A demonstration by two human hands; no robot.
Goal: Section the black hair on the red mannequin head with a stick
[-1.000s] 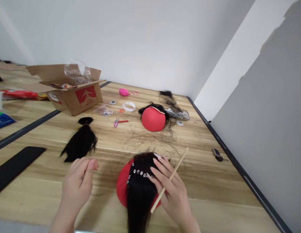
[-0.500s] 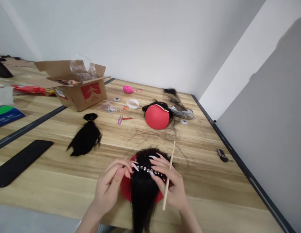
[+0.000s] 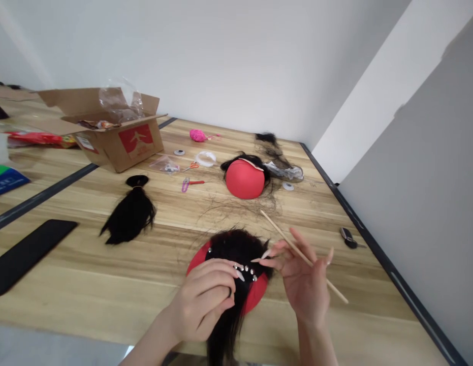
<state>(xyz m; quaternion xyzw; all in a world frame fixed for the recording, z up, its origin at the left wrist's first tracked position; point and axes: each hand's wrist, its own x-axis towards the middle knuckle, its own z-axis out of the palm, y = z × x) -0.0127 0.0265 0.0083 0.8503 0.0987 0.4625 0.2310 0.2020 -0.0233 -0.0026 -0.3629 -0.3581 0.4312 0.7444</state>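
In front of me a red dome (image 3: 199,254) lies on the table with black hair (image 3: 225,338) over it, the hair trailing off the near edge. Several shiny rhinestone studs (image 3: 247,268) cross the hair in a row. My left hand (image 3: 206,300) rests on the row's left part, fingers curled and tips against the hair; a small dark thing shows between them, too hidden to name. Beside the dome's right side is my right hand (image 3: 303,277), palm turned up, index finger and thumb reaching to the hair. A thin wooden stick (image 3: 293,246) is held slantwise among its fingers.
Farther back sits a second red dome (image 3: 245,179) with black hair. A tied black hair bundle (image 3: 131,213) and a black flat slab (image 3: 34,254) lie left. An open cardboard box (image 3: 118,145), orange scissors (image 3: 191,166), pink yarn (image 3: 198,135) and a key (image 3: 348,238) are around.
My left hand has moved right over the stud row. My right hand has drawn back to the right and turned palm up, swinging the stick from near upright to slanting left.
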